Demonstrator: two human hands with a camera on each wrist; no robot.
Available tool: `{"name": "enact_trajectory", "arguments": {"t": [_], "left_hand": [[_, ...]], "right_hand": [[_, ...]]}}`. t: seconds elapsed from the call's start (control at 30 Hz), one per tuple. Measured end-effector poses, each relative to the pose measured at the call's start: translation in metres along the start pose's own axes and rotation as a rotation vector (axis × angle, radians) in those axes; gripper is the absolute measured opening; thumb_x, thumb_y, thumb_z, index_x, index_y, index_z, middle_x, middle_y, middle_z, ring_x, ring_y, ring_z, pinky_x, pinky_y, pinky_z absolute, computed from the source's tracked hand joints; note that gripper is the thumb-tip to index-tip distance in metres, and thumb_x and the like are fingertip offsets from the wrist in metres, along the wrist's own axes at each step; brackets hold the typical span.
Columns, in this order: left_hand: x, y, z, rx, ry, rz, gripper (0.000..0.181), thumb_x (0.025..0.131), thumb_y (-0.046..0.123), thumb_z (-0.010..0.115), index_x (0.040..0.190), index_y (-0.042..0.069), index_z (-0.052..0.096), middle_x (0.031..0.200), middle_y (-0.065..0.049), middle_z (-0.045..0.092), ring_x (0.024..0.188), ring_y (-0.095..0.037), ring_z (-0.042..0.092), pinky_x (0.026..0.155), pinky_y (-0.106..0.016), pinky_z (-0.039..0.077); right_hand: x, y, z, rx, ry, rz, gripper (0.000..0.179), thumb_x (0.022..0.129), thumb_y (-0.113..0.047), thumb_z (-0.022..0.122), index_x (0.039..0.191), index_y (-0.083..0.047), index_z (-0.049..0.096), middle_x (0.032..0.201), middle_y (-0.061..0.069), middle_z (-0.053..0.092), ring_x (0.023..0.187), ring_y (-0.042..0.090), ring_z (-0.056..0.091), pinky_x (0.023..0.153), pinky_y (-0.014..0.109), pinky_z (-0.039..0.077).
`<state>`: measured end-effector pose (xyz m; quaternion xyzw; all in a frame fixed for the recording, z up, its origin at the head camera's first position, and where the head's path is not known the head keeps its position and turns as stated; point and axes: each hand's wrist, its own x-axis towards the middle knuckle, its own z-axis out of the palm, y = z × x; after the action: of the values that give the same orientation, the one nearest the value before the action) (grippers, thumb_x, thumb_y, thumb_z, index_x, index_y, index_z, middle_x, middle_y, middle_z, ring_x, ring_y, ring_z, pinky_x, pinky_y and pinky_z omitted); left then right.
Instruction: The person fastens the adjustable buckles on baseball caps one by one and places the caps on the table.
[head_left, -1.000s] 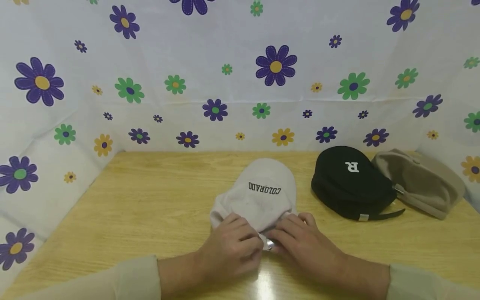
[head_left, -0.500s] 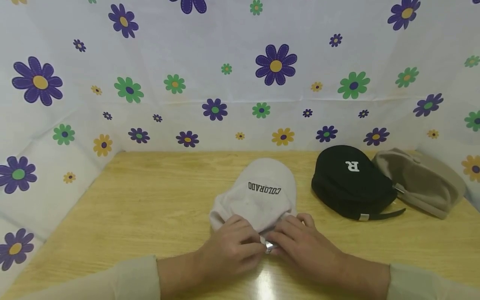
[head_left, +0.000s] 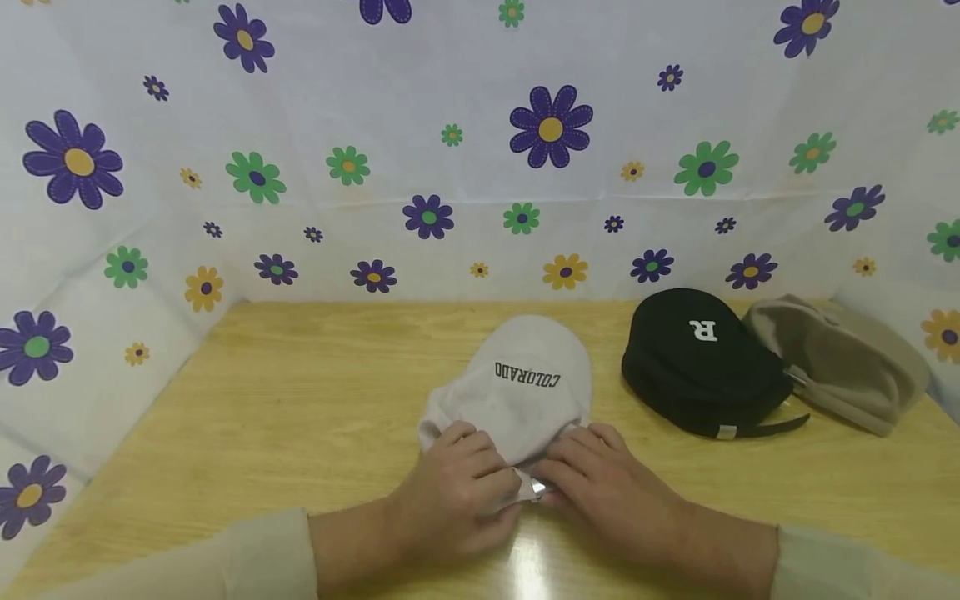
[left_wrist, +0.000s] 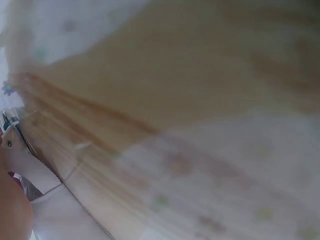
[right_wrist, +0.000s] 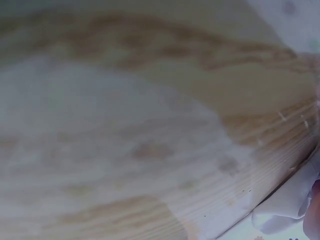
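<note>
A pale cap (head_left: 517,408) lettered COLORADO lies on the table in the head view, its back edge towards me. My left hand (head_left: 461,496) pinches the cap's back strap (head_left: 522,485) between thumb and curled fingers. Just right of it, a silver buckle (head_left: 538,487) shows on the strap. My right hand (head_left: 600,483) grips the cap's edge and the strap beside the buckle, with its thumb mostly hidden. At the left wrist view's lower left, pale cap fabric (left_wrist: 65,215) borders a bit of skin. The right wrist view shows a fold of it (right_wrist: 285,202) by a fingertip.
To the right stands a black cap (head_left: 697,367) with a white R, its strap end trailing on the table. A brown cap (head_left: 847,358) touches it farther right. The wooden table (head_left: 300,400) ends at a white flowered cloth (head_left: 480,100) behind and at the sides.
My left fingers came close to the buckle, then drew back left, so more strap shows between the hands now. The right hand and the caps have hardly moved.
</note>
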<state>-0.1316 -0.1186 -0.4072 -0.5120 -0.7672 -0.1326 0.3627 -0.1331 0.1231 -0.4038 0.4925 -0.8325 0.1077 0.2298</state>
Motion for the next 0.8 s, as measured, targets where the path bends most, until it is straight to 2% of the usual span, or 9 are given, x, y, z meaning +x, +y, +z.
{"name": "enact_trajectory", "arguments": {"t": [0.2, 0.4, 0.63, 0.8], "left_hand": [[0.0008, -0.0038, -0.0014, -0.014, -0.010, 0.042, 0.009, 0.074, 0.021, 0.074, 0.078, 0.019, 0.067, 0.079, 0.009, 0.064, 0.075, -0.010, 0.057, 0.079, -0.029, 0.044], [0.0024, -0.0054, -0.0026, -0.015, -0.034, 0.057, 0.007, 0.075, 0.019, 0.074, 0.078, 0.018, 0.067, 0.083, 0.007, 0.065, 0.079, -0.011, 0.057, 0.081, -0.029, 0.044], [0.0009, -0.0030, -0.0008, -0.004, -0.032, 0.116, 0.006, 0.082, 0.018, 0.064, 0.076, 0.018, 0.062, 0.083, 0.007, 0.064, 0.078, -0.012, 0.057, 0.080, -0.030, 0.044], [-0.0006, -0.0041, -0.0010, -0.015, -0.015, 0.122, 0.006, 0.081, 0.017, 0.065, 0.077, 0.018, 0.062, 0.084, 0.006, 0.063, 0.080, -0.013, 0.057, 0.081, -0.030, 0.044]], "right_hand": [[0.0039, 0.0033, -0.0013, 0.016, -0.011, -0.031, 0.021, 0.095, -0.028, 0.064, 0.113, -0.017, 0.066, 0.109, -0.009, 0.061, 0.106, 0.012, 0.054, 0.097, 0.034, 0.042], [0.0062, 0.0058, -0.0028, -0.001, -0.014, -0.044, 0.021, 0.094, -0.026, 0.066, 0.112, -0.015, 0.066, 0.110, -0.008, 0.061, 0.107, 0.012, 0.055, 0.099, 0.033, 0.044], [0.0040, 0.0043, -0.0026, 0.036, 0.010, -0.065, 0.021, 0.095, -0.027, 0.066, 0.113, -0.016, 0.066, 0.110, -0.009, 0.061, 0.106, 0.011, 0.055, 0.097, 0.032, 0.043], [0.0032, 0.0021, -0.0025, 0.061, -0.006, -0.030, 0.022, 0.096, -0.028, 0.065, 0.114, -0.017, 0.066, 0.112, -0.011, 0.060, 0.108, 0.010, 0.054, 0.098, 0.031, 0.041]]}}
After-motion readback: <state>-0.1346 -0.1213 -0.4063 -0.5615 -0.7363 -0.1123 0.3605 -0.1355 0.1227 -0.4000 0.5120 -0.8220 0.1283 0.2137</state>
